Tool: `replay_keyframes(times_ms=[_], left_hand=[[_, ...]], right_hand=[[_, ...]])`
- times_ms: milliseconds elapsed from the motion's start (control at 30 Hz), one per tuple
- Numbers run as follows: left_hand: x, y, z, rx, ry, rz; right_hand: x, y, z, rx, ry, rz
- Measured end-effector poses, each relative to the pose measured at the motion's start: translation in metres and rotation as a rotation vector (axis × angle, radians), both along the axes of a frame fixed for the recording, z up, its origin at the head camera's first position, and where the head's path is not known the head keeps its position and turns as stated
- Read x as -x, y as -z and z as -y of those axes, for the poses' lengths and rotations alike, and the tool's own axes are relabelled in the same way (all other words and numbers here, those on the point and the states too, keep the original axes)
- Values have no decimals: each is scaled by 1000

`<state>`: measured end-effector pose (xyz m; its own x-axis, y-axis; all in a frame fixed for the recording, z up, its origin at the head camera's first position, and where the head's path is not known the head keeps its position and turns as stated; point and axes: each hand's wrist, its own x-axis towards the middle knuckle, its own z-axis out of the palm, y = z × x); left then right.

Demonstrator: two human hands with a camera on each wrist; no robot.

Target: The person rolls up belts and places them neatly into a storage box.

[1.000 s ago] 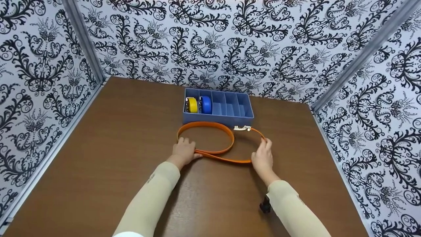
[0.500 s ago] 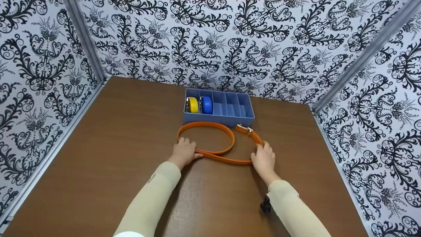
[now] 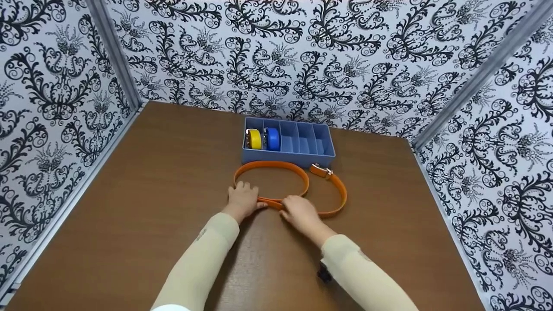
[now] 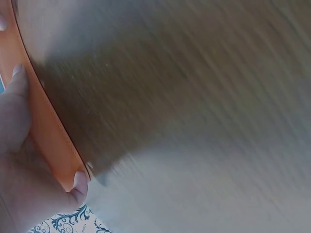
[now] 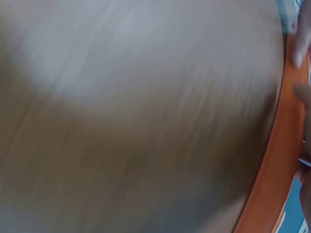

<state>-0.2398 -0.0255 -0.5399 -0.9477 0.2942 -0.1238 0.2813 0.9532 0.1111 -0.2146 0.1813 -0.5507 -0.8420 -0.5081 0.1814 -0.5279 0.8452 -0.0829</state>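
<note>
While the right hand (image 3: 302, 211) is sliding in from the buckle (image 3: 322, 171) side, the left hand (image 3: 243, 199) is staying put at its 9 o'clock. Both hands' fingers are pinching the orange belt (image 3: 271, 164) on the worktop (image 3: 194, 151); handling is seemingly centring on the loop's near side. Buckle lying untouched, 1 o'clock of right hand. At 12 o'clock, a divided blue-grey tray (image 3: 298, 159) is holding coiled yellow belt (image 3: 255, 140) and coiled blue belt (image 3: 273, 139), hemming in the loop.
</note>
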Motion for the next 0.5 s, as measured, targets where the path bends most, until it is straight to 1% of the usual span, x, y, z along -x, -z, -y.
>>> replay_keyframes(times_ms=[67, 133, 200, 267, 367, 433, 500], left_hand=[[0, 2, 2, -32, 31, -12], [1, 6, 7, -73, 95, -34], [3, 12, 15, -119, 187, -65], [4, 18, 25, -153, 290, -96], [5, 24, 38, -178, 421, -122], [4, 25, 44, -177, 481, -131], [2, 23, 48, -159, 520, -138]], right_hand=[[-2, 0, 8, 13, -19, -31], [-4, 0, 11, 25, -35, -78], [-5, -1, 10, 31, -48, -103], [-4, -3, 8, 19, -77, -114], [-4, -6, 2, 13, -140, -109], [-3, -7, -4, 22, -185, -112], [-3, -6, -10, 31, -224, -124]])
